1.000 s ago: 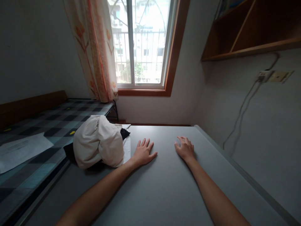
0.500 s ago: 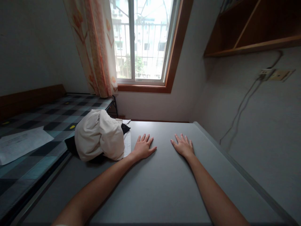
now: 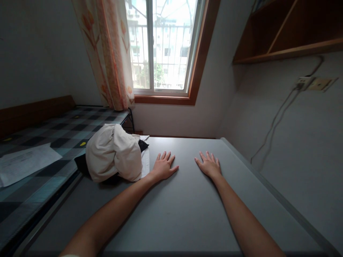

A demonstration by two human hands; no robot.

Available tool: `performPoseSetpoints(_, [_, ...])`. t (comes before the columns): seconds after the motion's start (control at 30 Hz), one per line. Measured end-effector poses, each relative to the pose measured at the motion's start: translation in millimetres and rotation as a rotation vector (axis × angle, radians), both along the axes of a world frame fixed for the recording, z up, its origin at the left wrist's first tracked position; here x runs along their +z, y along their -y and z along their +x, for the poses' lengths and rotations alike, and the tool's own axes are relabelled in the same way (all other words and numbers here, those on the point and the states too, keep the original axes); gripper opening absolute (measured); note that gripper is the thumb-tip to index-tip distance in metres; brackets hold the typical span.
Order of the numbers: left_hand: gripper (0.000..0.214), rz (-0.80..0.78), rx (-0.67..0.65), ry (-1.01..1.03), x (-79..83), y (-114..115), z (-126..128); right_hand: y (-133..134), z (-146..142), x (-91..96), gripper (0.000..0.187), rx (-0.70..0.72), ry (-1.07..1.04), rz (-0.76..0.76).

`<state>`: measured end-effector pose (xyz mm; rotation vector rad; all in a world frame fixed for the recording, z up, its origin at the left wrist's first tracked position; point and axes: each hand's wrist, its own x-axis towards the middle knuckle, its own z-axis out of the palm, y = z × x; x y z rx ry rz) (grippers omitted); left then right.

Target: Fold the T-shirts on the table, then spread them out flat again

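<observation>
Cream cloth bundle (image 3: 114, 153): sitting at the tabletop's (image 3: 187, 214) left edge beside the bed (image 3: 40, 142), slumping over dark fabric (image 3: 80, 166). Left hand (image 3: 163, 167) is lying flat just right of it, fingers (image 3: 168, 157) spread, gripping nothing. Right hand (image 3: 209, 166) is resting likewise, farther off.

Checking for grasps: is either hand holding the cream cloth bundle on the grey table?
No, the left hand and right hand lie flat and open on the grey table, apart from the cream cloth bundle.
</observation>
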<state>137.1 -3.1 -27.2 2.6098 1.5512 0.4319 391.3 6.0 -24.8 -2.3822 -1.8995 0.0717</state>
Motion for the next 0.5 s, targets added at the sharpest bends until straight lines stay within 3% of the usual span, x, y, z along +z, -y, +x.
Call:
performPoseSetpoints(0.3, [0.058,0.029,-0.007,-0.008,8.7,3,-1,-1,1,-2.0,0.069,-0.007,-0.001,0.01])
performPoseSetpoints(0.4, [0.048,0.052,-0.066,-0.013,25.4,10,-7,-1,1,-2.1,0.069,-0.007,-0.003,0.01])
performPoseSetpoints(0.5, [0.038,0.147,-0.124,0.021,55.6,25,-22,-1,1,-1.1,0.068,-0.003,-0.01,0.007])
